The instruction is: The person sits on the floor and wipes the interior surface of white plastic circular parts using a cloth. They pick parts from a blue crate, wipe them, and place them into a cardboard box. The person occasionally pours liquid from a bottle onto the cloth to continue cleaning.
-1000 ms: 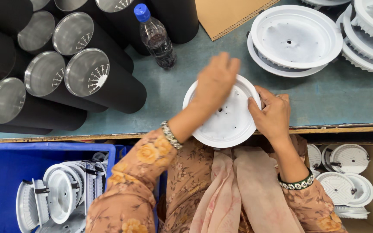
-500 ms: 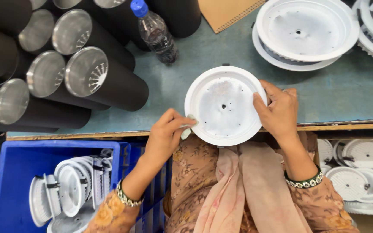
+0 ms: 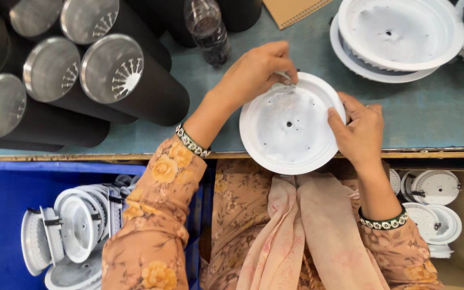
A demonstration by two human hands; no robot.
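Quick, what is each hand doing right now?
Left hand: fingers pinched shut on a small pale piece at the far rim of the white round housing.
Right hand: closed on the housing's right rim, steadying it.

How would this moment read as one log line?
left hand: pinching far rim of round white plastic housing | right hand: gripping its right rim | housing: on teal table edge

A grey-green tabletop [image 3: 430, 115] with a worn wooden near edge carries black tubes [image 3: 135, 86] lying at far left, a plastic bottle [image 3: 206, 29], a brown board [image 3: 291, 8], stacked white dishes [image 3: 398, 37] at far right, and a white round housing [image 3: 291, 126] overhanging the near edge.
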